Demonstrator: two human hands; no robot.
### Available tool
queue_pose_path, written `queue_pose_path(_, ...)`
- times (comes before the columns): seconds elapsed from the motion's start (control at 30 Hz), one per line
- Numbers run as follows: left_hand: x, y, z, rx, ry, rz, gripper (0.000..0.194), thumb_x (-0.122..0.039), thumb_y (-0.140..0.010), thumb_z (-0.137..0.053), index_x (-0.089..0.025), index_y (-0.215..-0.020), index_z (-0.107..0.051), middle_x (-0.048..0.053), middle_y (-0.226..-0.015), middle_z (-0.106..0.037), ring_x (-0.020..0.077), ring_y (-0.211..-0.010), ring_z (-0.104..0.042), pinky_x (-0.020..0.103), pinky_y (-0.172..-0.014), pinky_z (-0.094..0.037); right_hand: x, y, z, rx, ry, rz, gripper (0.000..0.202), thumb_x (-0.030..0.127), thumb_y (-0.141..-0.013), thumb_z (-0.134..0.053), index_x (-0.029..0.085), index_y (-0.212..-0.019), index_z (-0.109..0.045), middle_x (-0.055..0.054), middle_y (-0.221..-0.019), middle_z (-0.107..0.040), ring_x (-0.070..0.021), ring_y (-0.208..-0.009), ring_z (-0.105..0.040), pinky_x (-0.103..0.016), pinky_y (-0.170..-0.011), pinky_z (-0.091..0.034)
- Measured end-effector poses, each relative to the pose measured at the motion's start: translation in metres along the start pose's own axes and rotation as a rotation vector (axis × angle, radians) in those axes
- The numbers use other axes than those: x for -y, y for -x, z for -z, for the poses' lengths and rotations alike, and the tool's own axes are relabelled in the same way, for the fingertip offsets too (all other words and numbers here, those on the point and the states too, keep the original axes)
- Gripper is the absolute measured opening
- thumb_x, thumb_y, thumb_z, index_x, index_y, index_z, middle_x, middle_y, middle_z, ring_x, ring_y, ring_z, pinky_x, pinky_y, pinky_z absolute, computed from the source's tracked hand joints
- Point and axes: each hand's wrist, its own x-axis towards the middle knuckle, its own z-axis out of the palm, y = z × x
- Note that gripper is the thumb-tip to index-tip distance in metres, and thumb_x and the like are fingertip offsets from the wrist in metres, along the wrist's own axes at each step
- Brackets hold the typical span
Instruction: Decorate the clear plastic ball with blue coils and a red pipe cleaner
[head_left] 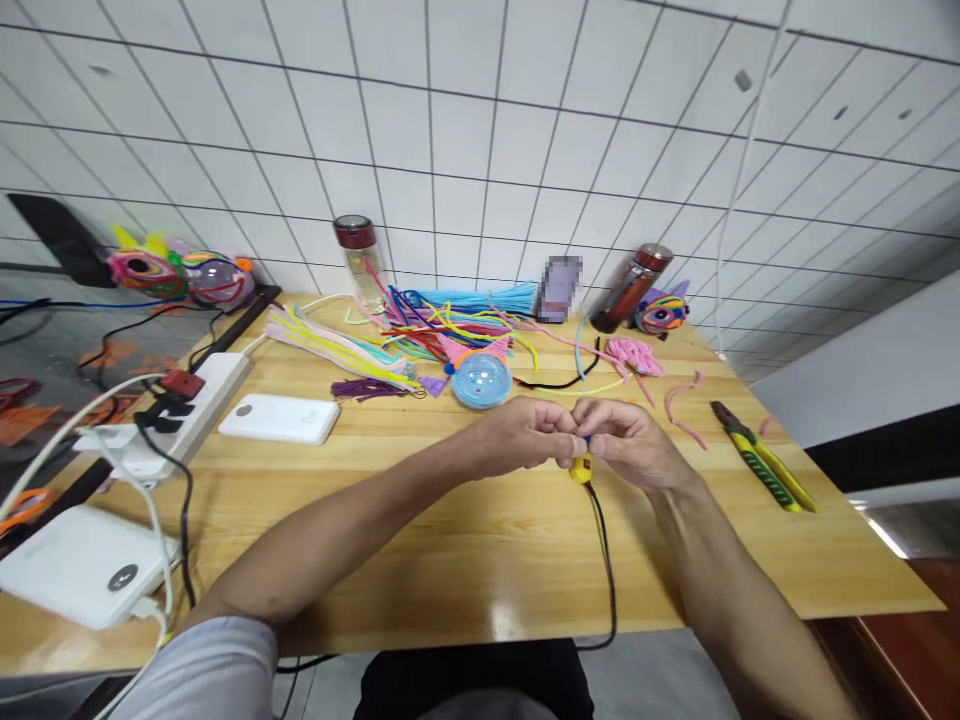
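Thumbs and forefingers of the left hand (521,435) and right hand (634,445) meet right of the frame's centre, pinched closed with almost no gap around a small blue piece (587,441). Just below their fingertips, touching or nearly so, sits a yellow corded tool (580,470); whether either hand also grips it, I cannot tell. Its black cord (609,560) drops over the front edge of the wooden tabletop (450,560) at the bottom of the frame.

Just beyond the left hand, near the middle, is a light-blue clear bowl-like craft body (482,382) with pink pointed ears (491,347). Behind it, pipe cleaners (465,300) in blue, pink, yellow and red lie heaped, and another pink and yellow bundle (337,350) slants at centre left. A coiled pink bundle (635,357) lies above the right hand, and green-and-yellow pliers (765,460) lie at the right.

Along the tiled wall stand a glass bottle (356,250) at upper centre left and a dark red flask (634,288) at upper right. A white power bank (280,418) and a white power strip (195,410) occupy the left side.
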Motion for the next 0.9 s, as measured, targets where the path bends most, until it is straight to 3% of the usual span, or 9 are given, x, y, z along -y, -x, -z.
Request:
queue_pose_path(0.17,0.0,0.0,-0.005,-0.05,0.04,-0.037,0.038,-0.05,-0.077,-0.082,-0.017,-0.082,-0.065,-0.003,-0.069,-0.062,0.0061,-0.052,-0.04,0.023,-0.049,-0.029,-0.003,-0.001,-0.002,-0.102,-0.031,0.072,0.03,0.052,-0.077,-0.095,0.025,-0.085,-0.083,-0.004,-0.087,-0.069,-0.0175,-0.077,-0.064,-0.033,-0.068,-0.055)
queue_pose_path(0.37,0.007,-0.002,-0.006,-0.102,0.109,-0.069,0.035,-0.048,-0.078,-0.079,-0.016,-0.082,-0.068,0.001,-0.074,-0.069,0.0059,-0.051,-0.042,0.024,-0.05,-0.03,-0.004,-0.001,-0.004,-0.152,-0.007,0.061,0.032,0.052,-0.076,-0.096,0.024,-0.086,-0.083,-0.004,-0.086,-0.069,-0.0182,-0.077,-0.066,-0.032,-0.065,-0.056)
queue_pose_path(0.6,0.004,-0.002,-0.001,-0.145,0.025,0.037,0.024,-0.038,-0.069,-0.076,-0.017,-0.068,-0.063,-0.003,-0.06,-0.059,0.0065,-0.051,-0.04,0.023,-0.05,-0.027,-0.001,0.0,-0.007,-0.122,0.109,0.032,0.037,0.055,-0.077,-0.094,0.023,-0.09,-0.082,-0.003,-0.082,-0.072,-0.0159,-0.071,-0.066,-0.03,-0.065,-0.055)
queue_pose_path(0.73,0.004,-0.004,-0.001,-0.14,0.031,0.063,0.025,-0.038,-0.067,-0.076,-0.018,-0.068,-0.061,-0.003,-0.06,-0.06,0.0053,-0.049,-0.035,0.023,-0.048,-0.023,-0.003,-0.001,-0.008,-0.13,0.123,0.014,0.04,0.056,-0.077,-0.094,0.022,-0.089,-0.08,-0.003,-0.082,-0.074,-0.0156,-0.069,-0.067,-0.03,-0.064,-0.056)
queue_pose_path(0.9,0.008,-0.01,-0.003,-0.286,-0.003,-0.019,0.022,-0.037,-0.074,-0.073,-0.017,-0.075,-0.064,-0.003,-0.064,-0.062,0.0057,-0.049,-0.038,0.022,-0.048,-0.027,-0.011,-0.003,-0.008,-0.268,0.117,-0.015,0.04,0.057,-0.078,-0.092,0.023,-0.092,-0.077,-0.001,-0.076,-0.075,-0.0167,-0.067,-0.071,-0.03,-0.066,-0.058)
